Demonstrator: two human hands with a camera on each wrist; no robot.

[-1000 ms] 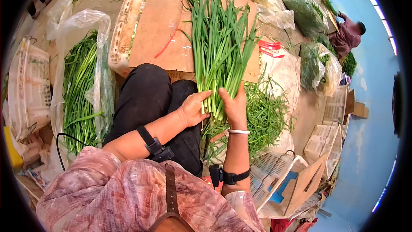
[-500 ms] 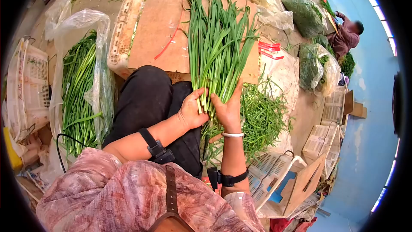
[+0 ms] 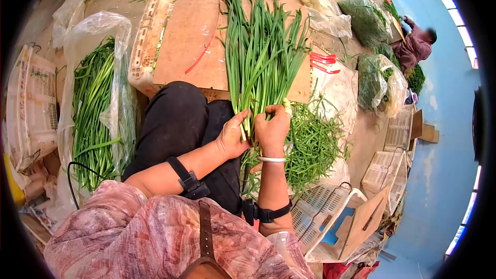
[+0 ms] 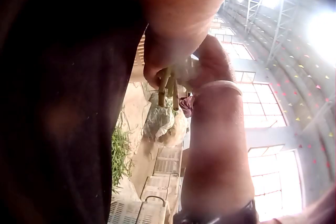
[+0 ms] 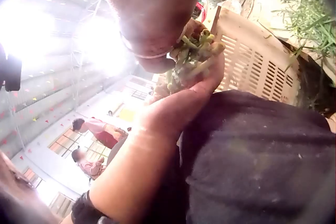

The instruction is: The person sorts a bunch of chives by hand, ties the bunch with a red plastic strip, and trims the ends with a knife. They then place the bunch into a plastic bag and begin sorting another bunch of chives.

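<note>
A bunch of garlic chives (image 3: 261, 57) lies over a brown board, leaf tips pointing away and cut stem ends towards me. My left hand (image 3: 233, 135) holds the bunch's lower left side, thumb over the stems. My right hand (image 3: 272, 130) grips the stems on the right with curled fingers; a pale stalk end shows beside its knuckles. In the right wrist view, the cut stem ends (image 5: 197, 50) sit bundled between both hands. Stem tips (image 4: 167, 90) also poke out below the fingers in the left wrist view.
The board (image 3: 191, 46) lies on a plastic crate (image 3: 147, 36). Red strips (image 3: 324, 61) lie at its right. Loose greens (image 3: 315, 139) are heaped beside my right arm. A clear bag of greens (image 3: 95, 108) stands left. White crates (image 3: 318, 209) are at lower right; another person (image 3: 413, 46) sits beyond.
My right hand has drawn slightly left and towards me, its fingers curling in over the stems. The left hand has shifted slightly right and down, still holding the bunch.
</note>
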